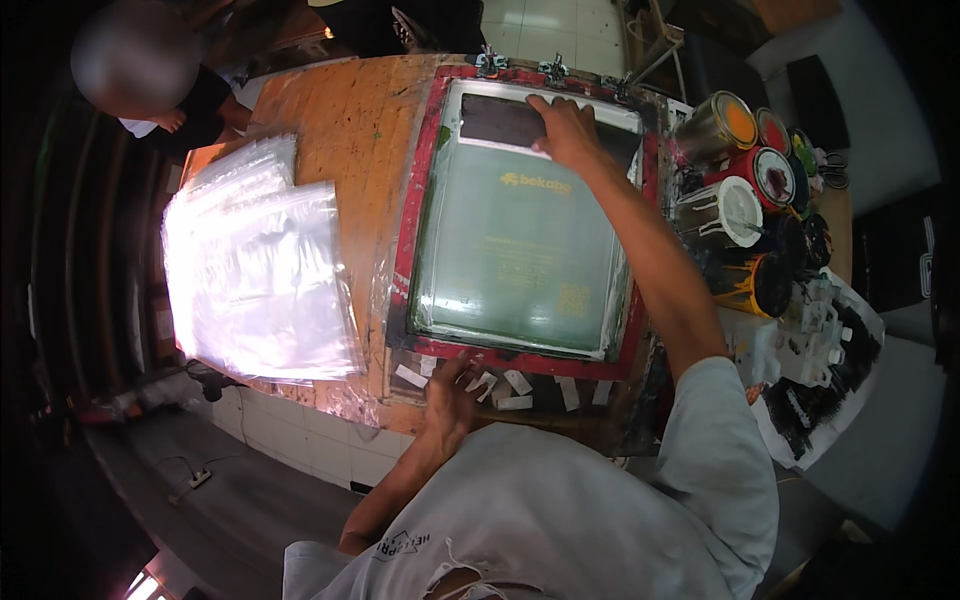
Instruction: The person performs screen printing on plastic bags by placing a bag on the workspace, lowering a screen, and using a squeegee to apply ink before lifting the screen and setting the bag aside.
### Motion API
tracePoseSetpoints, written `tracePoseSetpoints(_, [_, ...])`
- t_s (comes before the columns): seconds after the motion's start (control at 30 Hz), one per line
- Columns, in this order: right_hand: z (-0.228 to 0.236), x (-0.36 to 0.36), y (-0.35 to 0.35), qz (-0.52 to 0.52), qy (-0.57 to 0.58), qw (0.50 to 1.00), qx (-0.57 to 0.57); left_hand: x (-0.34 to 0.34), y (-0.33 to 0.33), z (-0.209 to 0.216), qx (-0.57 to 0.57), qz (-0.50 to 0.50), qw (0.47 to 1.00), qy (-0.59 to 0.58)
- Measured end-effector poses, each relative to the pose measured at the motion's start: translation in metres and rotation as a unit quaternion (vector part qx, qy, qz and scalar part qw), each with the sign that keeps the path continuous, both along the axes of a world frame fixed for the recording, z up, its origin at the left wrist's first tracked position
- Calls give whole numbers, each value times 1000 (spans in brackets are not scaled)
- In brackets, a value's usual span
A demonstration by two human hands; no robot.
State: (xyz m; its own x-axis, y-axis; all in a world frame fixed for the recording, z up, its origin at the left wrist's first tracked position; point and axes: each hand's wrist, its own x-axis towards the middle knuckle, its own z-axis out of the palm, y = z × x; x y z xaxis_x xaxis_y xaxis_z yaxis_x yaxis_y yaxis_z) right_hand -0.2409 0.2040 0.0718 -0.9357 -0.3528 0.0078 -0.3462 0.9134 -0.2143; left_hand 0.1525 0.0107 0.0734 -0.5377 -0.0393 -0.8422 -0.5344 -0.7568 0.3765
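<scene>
Right hand (566, 130): stretched over the screen toward its far end, placed upon the dark strip, with fingers spread and a little bent; gripping or only resting, not possible to tell from this view.
Left hand (455, 395): at the near edge of the red frame, left of its middle, with fingers curled; closed on this edge or only laid against it, not possible to tell.
Screen (510, 265): lying on the table, directly before the body; greenish, shiny, with yellow marks, bordered by the red frame (405, 255).
Dark strip (495, 120): across the far end of the screen, inside the red frame; pale along the nearer edge, partly hidden by the right hand.
Clamps (553, 68): in a row at the far edge of the red frame.
White pieces (515, 402): small, scattered along the near edge, beside the left hand.
Plastic sheets (265, 270): clear, glossy, piled on the wooden table (345, 110), left of the screen.
Cans (725, 125): crowded together to the right, smeared with colours.
</scene>
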Motion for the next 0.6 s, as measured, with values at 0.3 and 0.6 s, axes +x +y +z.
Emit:
tracePoseSetpoints(0.3, [48,235,-15,35,-29,995,-84,6,-6,10,-26,-20,999,38])
tracePoseSetpoints(0.6, [132,319,-41,-3,180,983,-40,-22,-15,96,33,-2,975,221])
